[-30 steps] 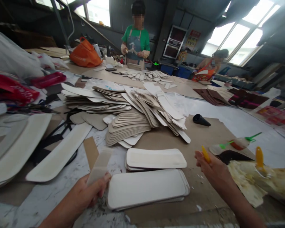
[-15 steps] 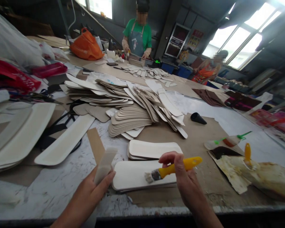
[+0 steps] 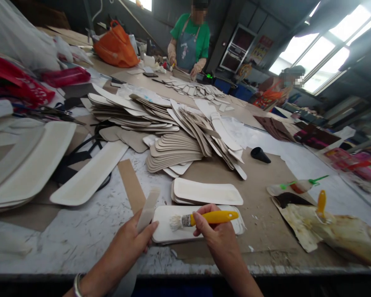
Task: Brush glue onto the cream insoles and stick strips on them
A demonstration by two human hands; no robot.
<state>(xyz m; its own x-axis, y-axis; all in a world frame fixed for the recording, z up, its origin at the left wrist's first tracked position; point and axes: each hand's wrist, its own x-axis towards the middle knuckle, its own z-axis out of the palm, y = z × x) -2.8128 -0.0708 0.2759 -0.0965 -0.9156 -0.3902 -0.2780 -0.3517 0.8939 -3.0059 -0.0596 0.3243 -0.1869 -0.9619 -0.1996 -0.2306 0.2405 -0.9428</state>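
My right hand (image 3: 214, 231) is closed around a paintbrush (image 3: 220, 216) with a yellow handle. Its pale bristles press on the white face of the top strip in a small stack of rounded strips (image 3: 165, 218). A thin, translucent greyish strip (image 3: 149, 208) is pinched in my left hand (image 3: 128, 239), whose thumb touches the left end of that stack. Just behind lies a second short stack of white strips (image 3: 207, 192). A flat tan strip (image 3: 131, 183) rests on the table beyond my left hand.
Fanned piles of beige and white strips (image 3: 176, 150) fill the middle. Long white pieces (image 3: 43, 165) lie left. At right are a black cone (image 3: 260, 155) and another yellow-handled brush (image 3: 321, 204) on a stained wrapping. A person in green (image 3: 188, 45) works across the table.
My right hand has carried the brush leftward along the top strip, its handle now nearly level. My left hand still holds the thin strip. The whole view has shifted slightly.
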